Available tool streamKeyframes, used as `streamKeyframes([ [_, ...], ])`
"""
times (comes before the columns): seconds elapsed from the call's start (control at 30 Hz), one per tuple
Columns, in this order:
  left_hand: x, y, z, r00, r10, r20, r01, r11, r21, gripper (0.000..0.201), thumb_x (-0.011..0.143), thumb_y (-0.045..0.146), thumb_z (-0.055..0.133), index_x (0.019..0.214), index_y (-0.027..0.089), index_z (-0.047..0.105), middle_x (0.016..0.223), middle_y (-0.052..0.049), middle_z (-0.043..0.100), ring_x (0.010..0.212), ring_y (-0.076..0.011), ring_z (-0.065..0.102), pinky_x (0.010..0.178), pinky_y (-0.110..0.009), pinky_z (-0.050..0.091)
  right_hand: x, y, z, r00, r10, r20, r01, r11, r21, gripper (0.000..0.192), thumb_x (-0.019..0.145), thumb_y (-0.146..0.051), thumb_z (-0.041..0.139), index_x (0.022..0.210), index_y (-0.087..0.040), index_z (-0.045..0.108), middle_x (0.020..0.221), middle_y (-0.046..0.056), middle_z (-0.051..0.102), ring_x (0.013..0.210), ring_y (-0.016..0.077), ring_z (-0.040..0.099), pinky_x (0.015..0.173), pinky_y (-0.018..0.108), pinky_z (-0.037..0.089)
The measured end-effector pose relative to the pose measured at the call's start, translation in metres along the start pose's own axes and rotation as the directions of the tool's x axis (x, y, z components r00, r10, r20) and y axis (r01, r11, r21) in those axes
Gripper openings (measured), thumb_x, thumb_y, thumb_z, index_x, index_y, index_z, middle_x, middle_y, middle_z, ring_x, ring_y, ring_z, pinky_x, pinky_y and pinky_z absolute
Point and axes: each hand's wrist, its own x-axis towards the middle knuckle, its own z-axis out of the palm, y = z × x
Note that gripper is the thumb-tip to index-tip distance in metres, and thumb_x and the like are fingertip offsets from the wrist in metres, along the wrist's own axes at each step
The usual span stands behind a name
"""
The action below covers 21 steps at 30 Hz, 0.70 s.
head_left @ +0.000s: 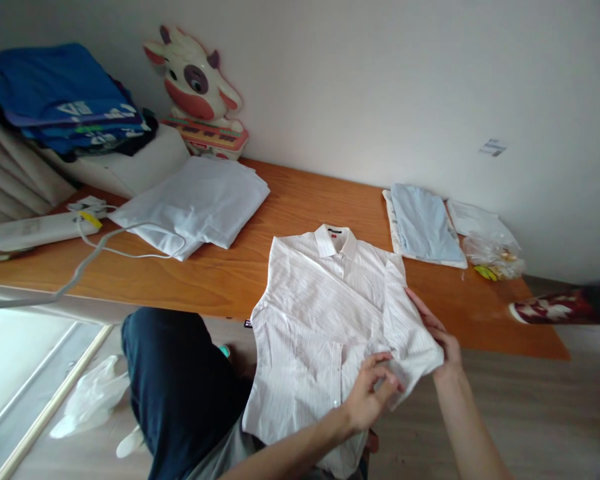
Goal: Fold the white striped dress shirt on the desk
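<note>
Wooden table (300, 200) ran along wall. White striped shirt (320, 313) lay collar-up, half on table edge, hem hanging off front. Right hand (437, 337) gripped folded sleeve at shirt's right side. Left hand (373, 393) pinched sleeve cuff (397, 380), fingers closed.

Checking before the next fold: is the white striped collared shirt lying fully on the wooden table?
No, the white striped collared shirt overhangs the wooden table edge at its lower part.

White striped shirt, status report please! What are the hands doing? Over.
Left hand pinching the white striped button-up shirt at its folded sleeve. Right hand under the sleeve's edge. Nothing on top of it.
</note>
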Motion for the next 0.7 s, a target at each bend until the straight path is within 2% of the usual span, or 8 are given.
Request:
streamKeyframes([
  [0.07, 0.006, -0.008, 0.003, 0.999, -0.028, -0.014, 0.027, 0.996, -0.088, 0.035, 0.097, 0.055, 0.07, 0.095, 0.021, 0.075, 0.151, -0.014, 0.057, 0.143, -0.0311, 0.054, 0.117, -0.048, 0.045, -0.002, -0.003, 0.005, 1.0, 0.0, -0.03, 0.0, 1.0, -0.01, 0.096, 0.077, -0.041, 0.048, 0.17, -0.018, 0.037, 0.166, 0.006, 0.052, 0.148, 0.0362, 0.056, 0.116, 0.051, 0.05],
  [0.13, 0.014, -0.02, 0.007, 0.995, -0.091, -0.036, 0.083, 0.982, -0.171, 0.045, 0.093, 0.059, 0.075, 0.118, 0.023, 0.066, 0.146, -0.016, 0.059, 0.12, -0.0268, 0.067, 0.092, -0.041, 0.057, -0.005, -0.007, 0.009, 0.998, -0.003, -0.064, 0.002, 1.0, -0.002, 0.099, 0.074, -0.041, 0.048, 0.169, -0.018, 0.038, 0.163, 0.007, 0.055, 0.147, 0.0376, 0.056, 0.116, 0.052, 0.05],
  [0.23, 0.026, -0.033, 0.01, 0.989, -0.141, -0.038, 0.133, 0.978, -0.161, 0.064, 0.093, 0.06, 0.073, 0.143, 0.025, 0.05, 0.128, -0.011, 0.065, 0.081, -0.0139, 0.064, 0.069, -0.029, 0.051, -0.008, -0.01, 0.013, 0.997, -0.008, -0.073, 0.006, 1.0, -0.02, 0.101, 0.072, -0.042, 0.049, 0.169, -0.019, 0.038, 0.161, 0.007, 0.058, 0.147, 0.0383, 0.056, 0.115, 0.053, 0.05],
  [0.3, 0.03, -0.035, 0.01, 0.991, -0.129, -0.032, 0.128, 0.991, -0.034, 0.063, 0.087, 0.056, 0.081, 0.136, 0.023, 0.059, 0.112, -0.006, 0.067, 0.075, -0.012, 0.056, 0.07, -0.029, 0.049, -0.009, -0.011, 0.013, 0.998, -0.03, -0.051, 0.027, 0.998, -0.056, 0.1, 0.075, -0.045, 0.045, 0.171, -0.019, 0.034, 0.162, 0.007, 0.057, 0.146, 0.0384, 0.057, 0.115, 0.053, 0.05],
  [0.43, 0.028, -0.029, 0.009, 0.997, -0.078, -0.01, 0.078, 0.985, 0.154, 0.052, 0.071, 0.05, 0.095, 0.106, 0.02, 0.072, 0.113, -0.007, 0.065, 0.092, -0.0191, 0.06, 0.086, -0.036, 0.052, -0.01, -0.007, 0.013, 0.996, -0.091, -0.024, 0.086, 0.98, -0.18, 0.094, 0.085, -0.053, 0.032, 0.172, -0.02, 0.029, 0.165, 0.007, 0.054, 0.144, 0.0372, 0.059, 0.116, 0.053, 0.048],
  [0.57, 0.023, -0.022, 0.009, 0.998, -0.057, 0.015, 0.057, 0.997, 0.045, 0.082, 0.074, 0.044, 0.092, 0.143, 0.022, 0.054, 0.142, -0.013, 0.06, 0.13, -0.0295, 0.058, 0.113, -0.047, 0.045, -0.01, -0.002, 0.017, 0.99, -0.096, -0.106, 0.088, 0.993, -0.079, 0.088, 0.09, -0.052, 0.031, 0.173, -0.023, 0.026, 0.165, 0.008, 0.054, 0.142, 0.038, 0.061, 0.118, 0.056, 0.047],
  [0.63, 0.024, -0.018, 0.009, 0.992, -0.112, 0.05, 0.114, 0.993, -0.038, 0.097, 0.072, 0.044, 0.093, 0.152, 0.021, 0.044, 0.147, -0.016, 0.059, 0.135, -0.0313, 0.057, 0.116, -0.049, 0.044, -0.011, 0.0, 0.018, 0.988, -0.079, -0.13, 0.077, 0.997, -0.021, 0.085, 0.092, -0.049, 0.031, 0.174, -0.026, 0.025, 0.164, 0.007, 0.054, 0.139, 0.039, 0.063, 0.118, 0.058, 0.047],
  [0.7, 0.024, -0.013, 0.008, 0.98, -0.181, 0.079, 0.185, 0.981, -0.053, 0.106, 0.062, 0.045, 0.098, 0.152, 0.021, 0.046, 0.143, -0.016, 0.063, 0.13, -0.0331, 0.062, 0.112, -0.049, 0.047, -0.013, 0.001, 0.019, 0.987, -0.091, -0.136, 0.085, 0.995, -0.043, 0.082, 0.095, -0.049, 0.028, 0.174, -0.029, 0.026, 0.164, 0.005, 0.055, 0.139, 0.039, 0.064, 0.117, 0.06, 0.048],
])
